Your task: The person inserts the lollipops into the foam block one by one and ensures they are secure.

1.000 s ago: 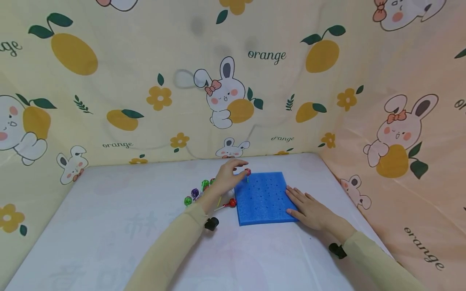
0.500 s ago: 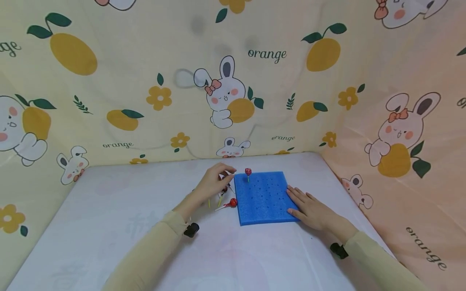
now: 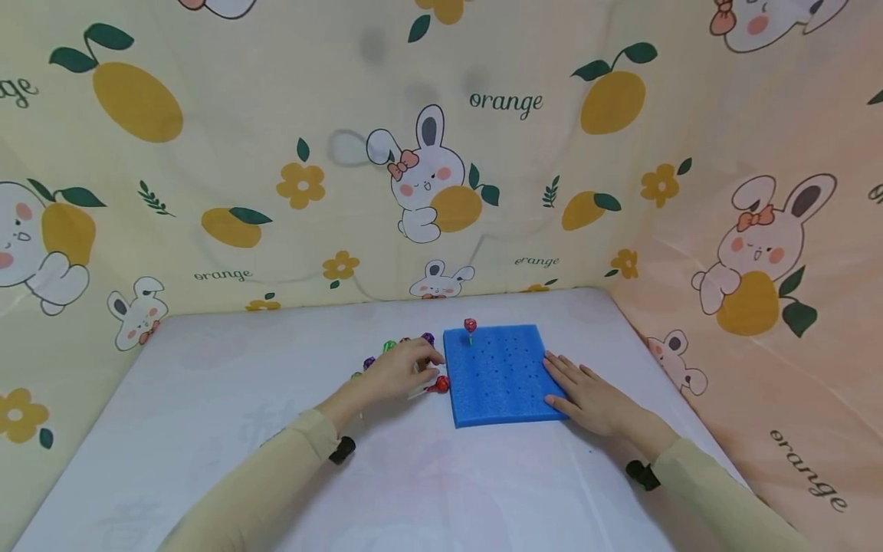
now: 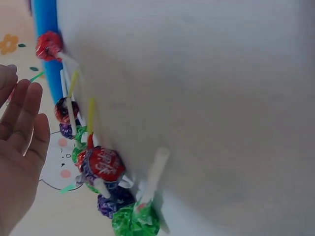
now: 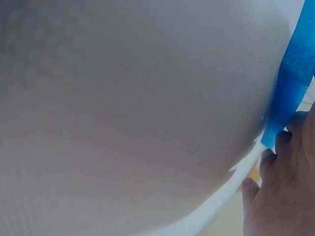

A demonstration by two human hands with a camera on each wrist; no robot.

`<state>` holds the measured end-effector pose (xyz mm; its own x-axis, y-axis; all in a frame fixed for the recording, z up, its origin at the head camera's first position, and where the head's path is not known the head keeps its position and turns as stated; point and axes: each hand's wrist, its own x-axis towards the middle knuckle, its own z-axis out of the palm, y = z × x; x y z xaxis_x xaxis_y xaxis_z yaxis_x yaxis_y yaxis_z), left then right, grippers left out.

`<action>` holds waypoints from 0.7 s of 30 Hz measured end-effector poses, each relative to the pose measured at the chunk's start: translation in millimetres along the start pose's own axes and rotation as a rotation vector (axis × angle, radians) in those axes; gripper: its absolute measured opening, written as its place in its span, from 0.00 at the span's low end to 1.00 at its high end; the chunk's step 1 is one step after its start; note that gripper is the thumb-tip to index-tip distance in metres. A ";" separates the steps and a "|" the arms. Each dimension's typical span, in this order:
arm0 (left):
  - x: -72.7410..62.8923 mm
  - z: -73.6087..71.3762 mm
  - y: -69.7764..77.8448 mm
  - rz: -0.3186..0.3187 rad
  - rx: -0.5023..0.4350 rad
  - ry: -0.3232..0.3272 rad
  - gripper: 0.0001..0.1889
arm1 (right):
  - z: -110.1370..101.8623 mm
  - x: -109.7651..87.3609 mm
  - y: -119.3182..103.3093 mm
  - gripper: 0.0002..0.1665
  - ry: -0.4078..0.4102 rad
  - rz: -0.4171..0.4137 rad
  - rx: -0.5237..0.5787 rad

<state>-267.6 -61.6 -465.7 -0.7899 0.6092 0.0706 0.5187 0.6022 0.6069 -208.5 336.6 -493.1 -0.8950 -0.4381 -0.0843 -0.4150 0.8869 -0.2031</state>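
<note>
My left hand (image 3: pixel 396 372) hovers over a cluster of wrapped lollipops, fingers loosely bent, and nothing shows in its grasp. In the left wrist view the fingers (image 4: pixel 24 113) stand apart from the candy. Nearest the blue foam board (image 3: pixel 493 391) lies a red lollipop (image 3: pixel 440 385). Others visible there are a green one (image 4: pixel 135 221), a purple one (image 4: pixel 115 200) and a red-and-purple one (image 4: pixel 104 164). One red lollipop (image 3: pixel 471 325) stands upright in the board's far left corner. My right hand (image 3: pixel 592 397) rests with extended fingers on the board's right edge.
The board has rows of small holes. A white-covered table (image 3: pixel 207 429) lies under everything, with a printed cloth (image 3: pixel 310 92) hanging behind and another along the right side. Black wrist cameras (image 3: pixel 343 450) sit on both wrists.
My left hand has let go of the red lollipop, which now stands in the board. It has moved left and toward me, over the loose lollipops. The right hand has stayed put.
</note>
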 end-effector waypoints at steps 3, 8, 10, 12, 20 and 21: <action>-0.7 3.5 -0.4 0.007 0.031 -0.017 0.12 | 0.3 -0.3 0.2 0.49 -0.001 0.000 -0.003; 1.2 8.8 0.1 0.025 0.119 -0.034 0.12 | -1.4 -1.0 -1.5 0.49 -0.003 0.002 -0.001; 2.3 11.0 0.2 0.031 0.151 -0.038 0.12 | -2.7 -1.3 -2.8 0.49 -0.005 0.004 0.001; 3.1 13.0 -0.5 0.040 0.174 -0.042 0.12 | -3.8 -1.7 -3.9 0.49 -0.005 0.004 0.000; 2.3 16.2 2.9 0.086 0.238 -0.059 0.13 | -6.3 -2.0 -8.9 0.47 0.007 -0.008 -0.006; 2.3 16.7 2.9 0.087 0.244 -0.060 0.13 | -6.5 -2.1 -9.1 0.47 0.006 -0.007 -0.006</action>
<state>-262.4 -49.8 -476.9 -0.7215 0.6896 0.0627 0.6535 0.6482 0.3909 -204.0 330.3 -484.7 -0.8930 -0.4435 -0.0767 -0.4224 0.8846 -0.1976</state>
